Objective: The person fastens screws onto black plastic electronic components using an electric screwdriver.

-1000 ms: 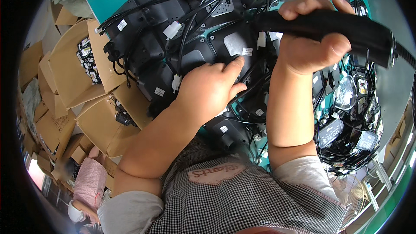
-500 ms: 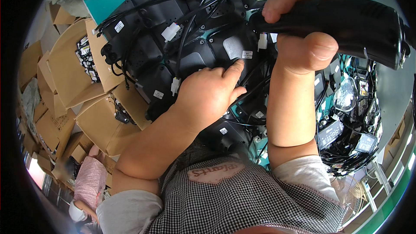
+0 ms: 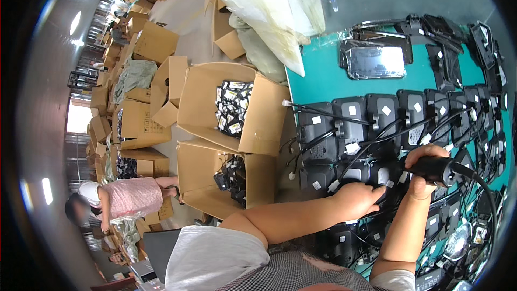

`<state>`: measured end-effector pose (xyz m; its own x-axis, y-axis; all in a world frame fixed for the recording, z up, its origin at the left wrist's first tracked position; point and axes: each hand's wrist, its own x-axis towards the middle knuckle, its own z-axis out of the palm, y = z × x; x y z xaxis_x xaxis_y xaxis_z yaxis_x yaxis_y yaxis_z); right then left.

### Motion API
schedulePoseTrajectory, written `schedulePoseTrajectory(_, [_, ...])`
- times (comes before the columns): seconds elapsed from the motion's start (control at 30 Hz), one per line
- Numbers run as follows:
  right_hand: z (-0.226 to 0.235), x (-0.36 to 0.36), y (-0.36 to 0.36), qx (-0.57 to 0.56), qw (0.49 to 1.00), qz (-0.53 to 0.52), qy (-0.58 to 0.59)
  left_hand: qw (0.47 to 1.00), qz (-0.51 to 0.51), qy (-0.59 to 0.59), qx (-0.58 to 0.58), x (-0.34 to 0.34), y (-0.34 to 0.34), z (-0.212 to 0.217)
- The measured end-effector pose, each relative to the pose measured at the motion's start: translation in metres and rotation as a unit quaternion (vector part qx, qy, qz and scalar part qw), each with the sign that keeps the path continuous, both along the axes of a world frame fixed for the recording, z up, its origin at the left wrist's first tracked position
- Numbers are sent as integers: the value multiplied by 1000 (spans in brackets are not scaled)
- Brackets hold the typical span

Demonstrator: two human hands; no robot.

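Note:
My right hand (image 3: 426, 152) is wrapped round a black corded electric screwdriver (image 3: 435, 170), held nearly level over the rows of black plastic housings. Its tip is too hard to make out. My left hand (image 3: 356, 202) rests over the nearer rows, index finger stretched out to touch a black housing (image 3: 382, 173) with a grey patch, thumb apart and holding nothing. White labels, black cables and white connectors, such as this connector (image 3: 352, 148), lie across the housings.
The housings stand on a green-topped table (image 3: 318, 73). Flat panels with a shiny screen (image 3: 376, 62) lie at its far side. On the left are cardboard boxes (image 3: 209, 75) with small parts. White foam sheets (image 3: 258, 0) lean at the table's corner. A person in pink (image 3: 132, 200) is at far left.
The view has swung, bringing in more boxes and floor on the left. Both hands now appear farther off and further right. The right still grips the screwdriver, and the left still points at a housing.

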<state>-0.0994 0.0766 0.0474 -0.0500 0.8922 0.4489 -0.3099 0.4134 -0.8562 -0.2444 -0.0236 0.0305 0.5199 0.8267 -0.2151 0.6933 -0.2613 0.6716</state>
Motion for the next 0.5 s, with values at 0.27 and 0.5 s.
schedulePoseTrajectory(0.27, [3, -5, 3, -18, 1000, -16, 9, 1000, -1, 9, 3, -4, 3, 4])
schedulePoseTrajectory(0.5, [-9, 5, -7, -39, 998, -54, 17, 1000, -4, -9, 7, 2, 3, -2])
